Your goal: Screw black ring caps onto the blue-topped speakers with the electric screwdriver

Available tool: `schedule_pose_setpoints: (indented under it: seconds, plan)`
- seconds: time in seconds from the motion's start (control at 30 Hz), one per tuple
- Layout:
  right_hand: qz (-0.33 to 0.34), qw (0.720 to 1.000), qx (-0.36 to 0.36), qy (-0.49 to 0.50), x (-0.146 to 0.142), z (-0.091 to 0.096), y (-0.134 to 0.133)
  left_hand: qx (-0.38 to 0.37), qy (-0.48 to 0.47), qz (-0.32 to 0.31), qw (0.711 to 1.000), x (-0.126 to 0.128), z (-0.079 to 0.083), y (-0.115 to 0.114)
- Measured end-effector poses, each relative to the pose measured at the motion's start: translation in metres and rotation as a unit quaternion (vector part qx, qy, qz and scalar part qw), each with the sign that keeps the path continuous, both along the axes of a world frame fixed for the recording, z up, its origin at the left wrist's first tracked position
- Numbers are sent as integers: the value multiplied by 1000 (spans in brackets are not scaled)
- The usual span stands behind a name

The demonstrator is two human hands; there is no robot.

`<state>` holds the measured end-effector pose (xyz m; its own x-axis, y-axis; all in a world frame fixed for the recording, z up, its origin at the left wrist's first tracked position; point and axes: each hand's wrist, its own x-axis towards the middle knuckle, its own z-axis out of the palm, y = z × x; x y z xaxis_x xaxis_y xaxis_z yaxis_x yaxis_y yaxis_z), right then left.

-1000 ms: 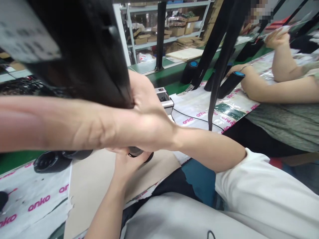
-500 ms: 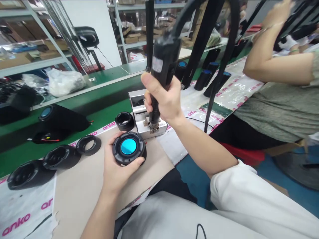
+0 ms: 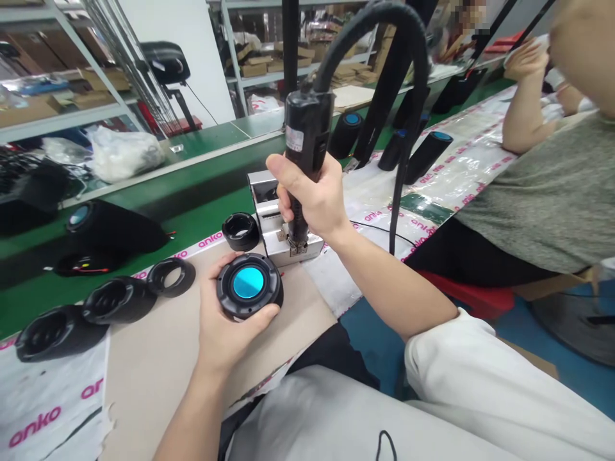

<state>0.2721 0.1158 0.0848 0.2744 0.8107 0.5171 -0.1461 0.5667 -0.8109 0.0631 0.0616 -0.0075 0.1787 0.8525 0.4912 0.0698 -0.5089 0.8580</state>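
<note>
My left hand [image 3: 228,320] is wrapped round a black round speaker [image 3: 266,269] with a shiny blue centre, which faces up over the cardboard sheet. In my right hand [image 3: 317,198] is a black electric screwdriver [image 3: 307,121], held upright with a thick black cable looping from its top. Its lower tip meets the front of a silver metal screw feeder box [image 3: 307,251]; the bit itself is hidden there. Just behind the speaker stands a black ring [image 3: 240,232], beside the feeder.
Several black rings and housings, such as this housing [image 3: 45,333], line the left of the cardboard [image 3: 158,378]. Behind them a black cylinder speaker [image 3: 120,227] with wires lies on the green bench [image 3: 202,198]. More speakers [image 3: 427,157] stand to the right, near a co-worker's arm [image 3: 528,121].
The screwdriver has come down a little and stands more upright, with its tip at the feeder. My left hand and the speaker stay put. The co-worker's arm has moved.
</note>
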Motion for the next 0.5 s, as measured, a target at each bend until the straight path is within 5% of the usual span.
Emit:
schedule_pose_setpoints:
  seconds: [0.5]
  plan:
    - [9,1000,-23,-2,4,1,6,-19,16,14,1000,0,2,0]
